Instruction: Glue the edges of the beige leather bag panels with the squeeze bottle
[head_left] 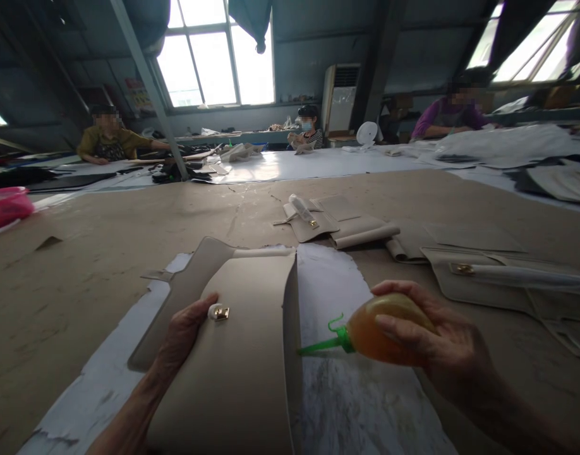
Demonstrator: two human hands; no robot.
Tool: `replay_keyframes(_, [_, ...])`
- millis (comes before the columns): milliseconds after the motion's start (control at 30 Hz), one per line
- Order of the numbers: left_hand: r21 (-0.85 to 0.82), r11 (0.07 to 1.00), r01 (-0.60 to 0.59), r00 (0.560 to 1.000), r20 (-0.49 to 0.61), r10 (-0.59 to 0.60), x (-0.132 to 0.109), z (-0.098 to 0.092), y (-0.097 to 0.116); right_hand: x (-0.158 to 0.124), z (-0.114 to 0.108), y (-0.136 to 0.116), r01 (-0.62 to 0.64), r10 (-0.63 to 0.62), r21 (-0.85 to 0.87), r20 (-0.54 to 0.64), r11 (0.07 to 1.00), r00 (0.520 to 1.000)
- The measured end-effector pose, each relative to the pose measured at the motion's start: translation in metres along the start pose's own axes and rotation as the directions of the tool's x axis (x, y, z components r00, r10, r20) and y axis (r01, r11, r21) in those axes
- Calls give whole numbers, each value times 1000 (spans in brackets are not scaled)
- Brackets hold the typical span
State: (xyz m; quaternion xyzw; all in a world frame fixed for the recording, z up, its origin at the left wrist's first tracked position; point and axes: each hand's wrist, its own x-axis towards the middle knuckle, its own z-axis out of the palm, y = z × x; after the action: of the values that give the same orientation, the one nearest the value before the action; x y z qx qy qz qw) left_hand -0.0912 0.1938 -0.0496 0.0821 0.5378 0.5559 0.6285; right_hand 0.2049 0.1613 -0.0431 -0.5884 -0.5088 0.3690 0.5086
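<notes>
A beige leather-like bag piece (242,366) with a small gold clasp (220,312) lies curved over white paper (337,284). My left hand (188,332) grips its left side beside the clasp, fingers partly hidden behind the edge. In my right hand (427,335) is a soft bottle of amber liquid (387,328), tilted on its side. Its green nozzle (321,345) points left, with the tip at the piece's right edge. A green hooked cap (336,321) hangs open above the nozzle.
More beige pieces with clasps (498,275) lie at the right, and others (313,221) farther back. A pink basin (8,205) stands at the far left. Several people sit at tables beyond, near a white fan (366,133). A slanted pole (150,88) rises behind the brown-covered table (105,234).
</notes>
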Motion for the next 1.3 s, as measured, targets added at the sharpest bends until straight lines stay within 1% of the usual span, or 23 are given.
replay_keyframes(67, [0,1000,13,1000,-1,-13,-2,0,0,-7,0,-2,-21,21,-15,-2,1000,1000])
replay_keyframes(167, [-11,1000,13,1000,7,-13,-4,0,-1,-16,2,-6,-66,66,2,-42,998,997])
replay_keyframes(267, [1,1000,-7,1000,-13,7,-4,0,-1,-20,1,-5,-63,63,-7,-47,998,997])
replay_keyframes(367, [22,1000,-21,999,-36,21,-5,1,0,-20,-3,0,-74,74,12,22,997,997])
replay_keyframes(467, [103,995,-9,1000,-9,10,-6,1,0,-20,-8,5,-116,111,49,94,992,989])
replay_keyframes(533, [143,988,-65,997,36,61,-6,-1,-1,-22,-11,7,-159,151,76,105,984,983])
replay_keyframes(633, [128,969,-213,975,88,202,-7,-5,-4,-28,-13,9,-229,214,130,120,965,969])
replay_keyframes(667, [122,963,-242,968,101,231,-8,-6,-5,-30,-14,10,-256,239,149,123,955,963])
replay_keyframes(767, [133,956,-260,958,159,238,-5,-13,-4,-32,-15,11,-310,295,192,104,931,950])
replay_keyframes(900, [205,951,-232,957,222,186,3,-21,4,-34,-11,9,-282,284,208,19,937,959])
replay_keyframes(1000, [249,936,-249,949,255,184,6,-24,8,-41,-4,1,-274,286,185,-38,944,958])
replay_keyframes(1167, [239,925,-295,937,262,231,8,-27,4,-55,-1,-13,-321,331,206,-15,924,943])
replay_keyframes(1300, [218,926,-307,931,269,245,13,-28,0,-59,-6,-8,-340,351,190,-28,921,936])
